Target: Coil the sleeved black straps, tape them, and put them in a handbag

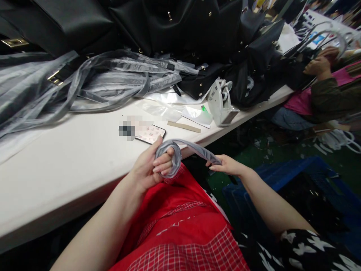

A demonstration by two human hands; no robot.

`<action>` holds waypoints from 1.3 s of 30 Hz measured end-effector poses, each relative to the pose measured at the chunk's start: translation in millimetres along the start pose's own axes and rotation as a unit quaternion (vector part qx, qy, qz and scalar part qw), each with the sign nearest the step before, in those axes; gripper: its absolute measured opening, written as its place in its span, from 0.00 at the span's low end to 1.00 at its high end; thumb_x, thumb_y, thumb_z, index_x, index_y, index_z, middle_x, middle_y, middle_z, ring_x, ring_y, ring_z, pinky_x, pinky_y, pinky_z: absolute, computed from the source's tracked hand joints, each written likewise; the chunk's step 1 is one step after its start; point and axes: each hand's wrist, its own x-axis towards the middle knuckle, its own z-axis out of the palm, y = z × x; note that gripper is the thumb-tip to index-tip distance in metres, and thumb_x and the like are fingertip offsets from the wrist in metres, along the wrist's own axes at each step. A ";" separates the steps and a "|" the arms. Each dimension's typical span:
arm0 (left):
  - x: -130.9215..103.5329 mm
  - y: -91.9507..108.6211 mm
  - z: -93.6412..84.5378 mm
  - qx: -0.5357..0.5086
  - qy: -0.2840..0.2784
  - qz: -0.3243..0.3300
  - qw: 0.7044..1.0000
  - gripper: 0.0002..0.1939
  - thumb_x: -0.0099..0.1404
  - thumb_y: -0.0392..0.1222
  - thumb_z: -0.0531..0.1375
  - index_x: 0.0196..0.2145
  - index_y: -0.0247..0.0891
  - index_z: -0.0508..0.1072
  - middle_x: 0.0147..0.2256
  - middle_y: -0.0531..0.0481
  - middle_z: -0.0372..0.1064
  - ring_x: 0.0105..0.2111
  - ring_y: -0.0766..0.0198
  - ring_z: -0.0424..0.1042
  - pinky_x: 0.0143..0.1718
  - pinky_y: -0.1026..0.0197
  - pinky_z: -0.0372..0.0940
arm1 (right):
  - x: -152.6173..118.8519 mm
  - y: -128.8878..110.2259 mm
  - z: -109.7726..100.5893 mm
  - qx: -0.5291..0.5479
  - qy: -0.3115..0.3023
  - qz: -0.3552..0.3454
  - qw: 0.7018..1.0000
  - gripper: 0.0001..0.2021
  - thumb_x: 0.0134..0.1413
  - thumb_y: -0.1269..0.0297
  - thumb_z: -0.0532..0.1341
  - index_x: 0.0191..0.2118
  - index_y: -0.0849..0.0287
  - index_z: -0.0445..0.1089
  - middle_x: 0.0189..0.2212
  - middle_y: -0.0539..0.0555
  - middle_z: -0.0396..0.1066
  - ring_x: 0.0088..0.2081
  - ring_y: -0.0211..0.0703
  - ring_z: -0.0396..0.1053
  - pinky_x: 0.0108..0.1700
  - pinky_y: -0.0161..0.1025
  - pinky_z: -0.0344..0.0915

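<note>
A bag strap (194, 145) in greyish clear wrapping stretches between my hands over my lap, beside the table edge. My left hand (155, 163) is closed around its coiled end, with the fingers tucked through the loops. Off to the right, my right hand (224, 165) pinches the strap's other stretch, so it bows slightly between the two. Just beyond my left hand lies a phone (150, 134) in a patterned case. More wrapped straps (113, 82) are heaped along the table, some with gold buckles.
Black bags (183, 30) with gold fittings pile up along the back of the white table (70, 158). A white dispenser-like holder (221, 103) and a tan strip (184, 127) sit near the edge. A blue crate (307, 169) is on the floor; another person's hands (321, 64) work at right.
</note>
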 end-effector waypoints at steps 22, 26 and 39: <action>-44.7 54.1 -10.0 -0.276 0.035 0.277 0.920 0.19 0.75 0.46 0.43 0.40 0.28 0.66 0.15 0.61 0.56 0.13 0.76 0.59 0.18 0.73 0.58 | 4.5 -77.9 104.4 -0.123 -0.109 -0.164 0.973 0.21 0.65 0.49 0.50 0.37 0.58 0.73 0.34 0.53 0.72 0.37 0.45 0.69 0.44 0.40 0.64; -37.6 59.9 -25.0 -0.281 0.112 0.343 0.889 0.21 0.76 0.45 0.40 0.39 0.28 0.66 0.16 0.61 0.53 0.12 0.78 0.56 0.16 0.76 0.55 | -1.8 -99.9 130.3 -0.120 -0.170 -0.176 0.962 0.24 0.67 0.50 0.45 0.35 0.58 0.73 0.30 0.52 0.70 0.32 0.41 0.67 0.41 0.38 0.64; -13.2 -4.2 -20.5 0.246 0.230 0.486 0.806 0.20 0.65 0.57 0.56 0.36 0.35 0.70 0.25 0.50 0.65 0.26 0.63 0.67 0.31 0.62 0.64 | -21.9 -128.9 131.3 0.037 -0.174 -0.184 0.967 0.25 0.65 0.47 0.49 0.34 0.60 0.74 0.17 0.48 0.58 0.20 0.34 0.54 0.25 0.33 0.55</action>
